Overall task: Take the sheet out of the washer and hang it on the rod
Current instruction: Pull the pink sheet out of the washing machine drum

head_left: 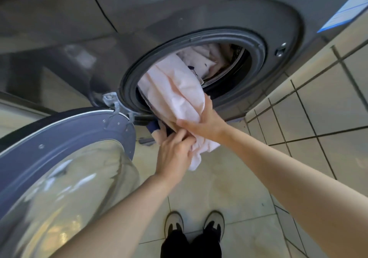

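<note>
Fingers of both hands are curled shut on the pink sheet [175, 94]: the right hand [201, 121] clamps the bundle at the lower rim of the washer [219, 19] opening, and the left hand [175, 152] pinches the loose end hanging just below. Most of the sheet is inside the drum, spilling over the gasket [256, 58]. Best to draw it out hand over hand, gathering folds clear of the open door [65, 158] and the floor [219, 178].
</note>
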`<state>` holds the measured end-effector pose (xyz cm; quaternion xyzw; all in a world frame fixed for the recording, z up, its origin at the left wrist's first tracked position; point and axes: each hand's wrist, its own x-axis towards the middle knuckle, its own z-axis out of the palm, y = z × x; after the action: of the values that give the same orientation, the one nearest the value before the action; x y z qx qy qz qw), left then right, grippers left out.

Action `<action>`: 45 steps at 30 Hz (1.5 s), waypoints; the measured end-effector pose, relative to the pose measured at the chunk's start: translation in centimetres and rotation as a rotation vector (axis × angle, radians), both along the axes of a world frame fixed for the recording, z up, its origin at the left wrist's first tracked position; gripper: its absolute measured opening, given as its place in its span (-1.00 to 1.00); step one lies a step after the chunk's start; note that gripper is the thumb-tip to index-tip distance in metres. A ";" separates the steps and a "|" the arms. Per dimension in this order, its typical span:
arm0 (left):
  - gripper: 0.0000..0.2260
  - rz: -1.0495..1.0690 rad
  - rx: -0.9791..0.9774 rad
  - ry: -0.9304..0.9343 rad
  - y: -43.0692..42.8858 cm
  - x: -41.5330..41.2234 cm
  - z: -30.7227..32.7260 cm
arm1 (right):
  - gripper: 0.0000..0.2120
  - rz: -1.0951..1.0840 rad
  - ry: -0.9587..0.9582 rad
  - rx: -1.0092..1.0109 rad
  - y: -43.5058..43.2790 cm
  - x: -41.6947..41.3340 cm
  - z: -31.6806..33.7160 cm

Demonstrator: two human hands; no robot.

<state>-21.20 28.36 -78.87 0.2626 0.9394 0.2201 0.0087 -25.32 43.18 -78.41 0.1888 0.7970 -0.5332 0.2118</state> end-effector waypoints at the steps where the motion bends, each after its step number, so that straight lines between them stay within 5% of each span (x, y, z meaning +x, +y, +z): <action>1: -0.77 -0.009 0.002 0.004 -0.5 0.6 -0.1 | 0.14 0.020 -0.060 0.049 -0.5 0.1 -0.2; 4: -0.72 -0.017 0.044 -0.049 -2.1 2.9 -0.3 | -0.28 0.010 -0.199 0.208 -1.1 0.8 -1.5; 6: -0.75 -0.010 0.132 -0.165 -3.2 4.2 -0.1 | -0.58 -0.112 -0.154 0.126 -0.8 2.1 -1.9; 10: -0.82 0.238 0.357 -0.486 -5.4 4.7 -0.2 | -0.75 -0.381 -0.022 -0.191 -0.4 5.4 -0.1; 15: -0.90 0.640 0.364 -0.531 -5.0 2.2 -1.4 | -0.97 -0.438 -0.102 -0.243 -0.3 8.3 1.9; 20: -0.71 1.007 0.413 -0.621 -4.2 -0.6 -2.9 | -0.89 -0.537 -0.124 -0.326 0.6 10.1 3.8; 23: -0.40 1.161 0.477 -1.009 -3.4 -0.6 -3.1 | -0.85 -0.535 -0.091 -0.404 0.8 10.6 4.7; 27: -0.32 1.119 0.804 -1.481 -2.7 0.9 -0.9 | -0.71 -0.461 -0.024 -0.385 0.5 10.7 5.5; 29: -0.35 0.994 0.902 -1.571 -2.6 1.6 0.0 | -0.51 -0.345 0.056 -0.188 0.3 11.0 5.5; 32: -0.34 0.746 0.859 -1.644 -2.5 2.2 1.4 | -0.30 -0.112 0.042 0.173 -0.2 11.6 5.7; 36: -0.39 0.534 0.872 -1.716 -1.9 2.2 3.3 | -0.31 0.167 0.097 0.491 -1.5 13.3 6.5; 40: -0.23 0.509 0.700 -1.685 -0.7 1.9 5.2 | -0.44 0.318 0.168 0.616 -3.2 14.9 7.2; 43: 0.11 0.576 0.532 -1.648 -0.2 1.6 6.1 | -0.15 0.485 0.274 0.724 -4.4 16.4 6.7; 45: 0.12 0.603 0.538 -1.610 -0.1 1.6 6.5 | -0.13 0.503 0.376 0.769 -5.1 17.4 6.8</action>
<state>-19.61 28.22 -72.38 -0.2354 0.5946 0.5430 0.5443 -7.96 38.08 -71.65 -0.0444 0.9812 -0.1578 0.1016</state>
